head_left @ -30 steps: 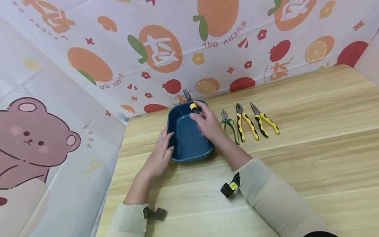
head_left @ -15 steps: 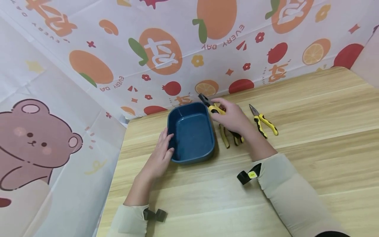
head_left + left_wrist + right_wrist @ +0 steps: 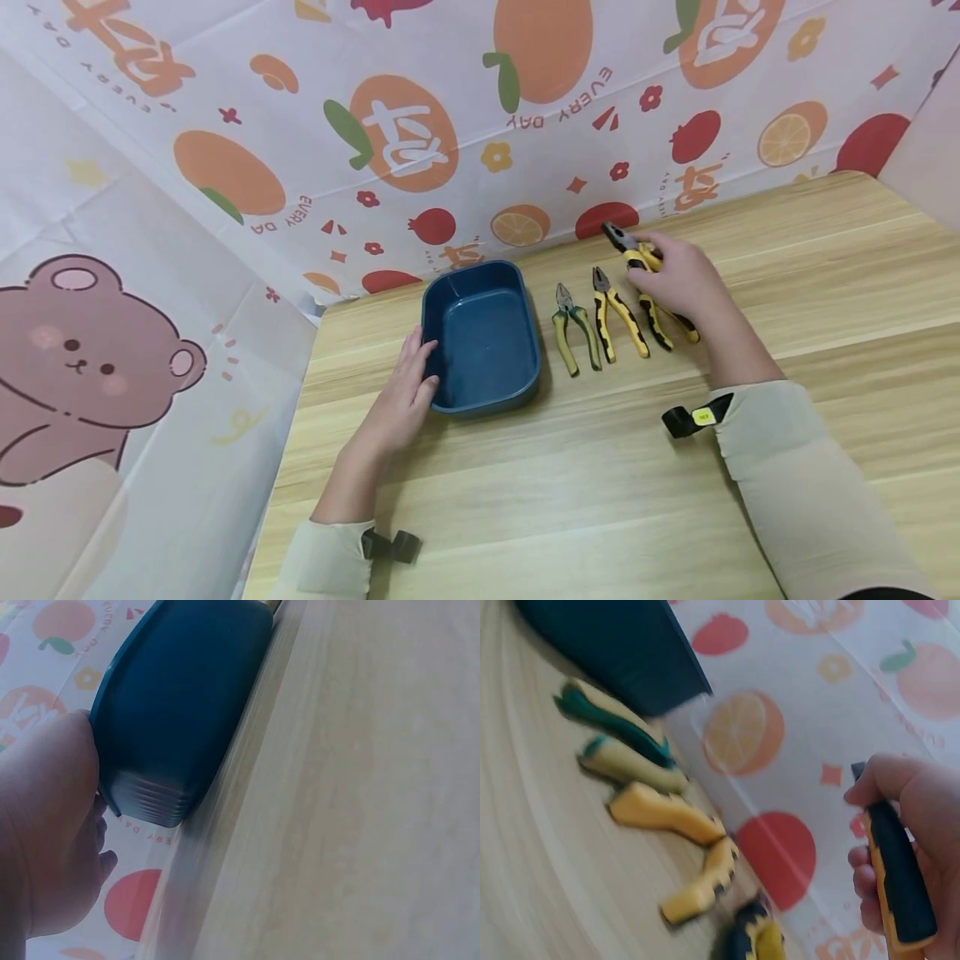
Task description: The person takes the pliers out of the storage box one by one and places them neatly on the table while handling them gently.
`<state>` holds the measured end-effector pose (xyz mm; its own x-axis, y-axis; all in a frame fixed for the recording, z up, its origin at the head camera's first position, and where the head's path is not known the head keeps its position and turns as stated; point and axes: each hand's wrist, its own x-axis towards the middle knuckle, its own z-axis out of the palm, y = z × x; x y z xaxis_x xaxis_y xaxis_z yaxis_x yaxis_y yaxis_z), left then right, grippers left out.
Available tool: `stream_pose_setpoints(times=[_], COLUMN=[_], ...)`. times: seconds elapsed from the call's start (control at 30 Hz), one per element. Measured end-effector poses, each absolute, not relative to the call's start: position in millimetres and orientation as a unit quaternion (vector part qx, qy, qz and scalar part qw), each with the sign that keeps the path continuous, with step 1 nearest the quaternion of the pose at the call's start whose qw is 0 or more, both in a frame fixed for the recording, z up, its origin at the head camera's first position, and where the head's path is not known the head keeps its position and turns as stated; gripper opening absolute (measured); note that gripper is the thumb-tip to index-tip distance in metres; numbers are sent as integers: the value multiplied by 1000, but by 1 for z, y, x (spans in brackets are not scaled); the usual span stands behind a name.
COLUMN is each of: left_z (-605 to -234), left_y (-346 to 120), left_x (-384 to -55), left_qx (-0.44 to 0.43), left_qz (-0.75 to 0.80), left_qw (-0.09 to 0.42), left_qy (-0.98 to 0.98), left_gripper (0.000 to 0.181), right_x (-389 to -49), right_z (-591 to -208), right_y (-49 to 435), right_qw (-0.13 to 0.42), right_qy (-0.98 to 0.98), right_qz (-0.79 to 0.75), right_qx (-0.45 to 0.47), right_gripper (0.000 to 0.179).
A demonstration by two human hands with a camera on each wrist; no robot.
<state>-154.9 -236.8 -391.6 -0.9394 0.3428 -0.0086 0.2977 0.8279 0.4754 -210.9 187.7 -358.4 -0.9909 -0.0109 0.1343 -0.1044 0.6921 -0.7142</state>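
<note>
My left hand (image 3: pixel 403 392) rests against the left side of a dark blue plastic bin (image 3: pixel 480 408), fingertips at its rim; the left wrist view shows the hand (image 3: pixel 56 825) beside the bin's outer wall (image 3: pixel 180 697). My right hand (image 3: pixel 684 279) grips yellow-and-black pliers (image 3: pixel 621 238) above the table, jaws pointing up and left. Below that hand lie needle-nose pliers (image 3: pixel 656 325), partly covered by it. To their left are yellow-and-black pliers (image 3: pixel 621 312) and green-handled pliers (image 3: pixel 575 329), both with handles spread. The right wrist view shows the held pliers' handle (image 3: pixel 900 877) in the fist.
The bin and pliers stand on a light wood-grain table (image 3: pixel 540 508). A fruit-printed cloth (image 3: pixel 300 167) hangs along the back edge, close behind the bin. A bear-printed sheet (image 3: pixel 90 350) hangs at the left.
My right hand has moved right with pliers in it, from over the bin to above the rightmost pliers. The two pliers at the left are uncovered again. My left hand has stayed at the bin.
</note>
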Motion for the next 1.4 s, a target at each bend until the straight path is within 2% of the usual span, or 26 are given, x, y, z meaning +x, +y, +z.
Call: stream_pose_setpoints(times=[0.23,0.6,0.93,1.4], left_z=[-392,-393,-392,-392], left_y=[-237,-237,-237,-239], left_x=[-154,-154,-157,-157], left_qx=[168,169,173,180], left_qz=[238,241,239,240], left_qw=[44,41,39,32], left_qy=[956,955,955,954], left_gripper=[56,55,55,55], right_x=[-218,-226,-228,-227], right_z=[-371,-401,-408,-411], right_y=[216,237,233,227], right_qw=[17,-47,-45,-17], right_qy=[-934,-937,-938,-943], right_qz=[357,341,336,320], right_qx=[-21,-49,-67,-85], right_gripper=[64,64,66,61])
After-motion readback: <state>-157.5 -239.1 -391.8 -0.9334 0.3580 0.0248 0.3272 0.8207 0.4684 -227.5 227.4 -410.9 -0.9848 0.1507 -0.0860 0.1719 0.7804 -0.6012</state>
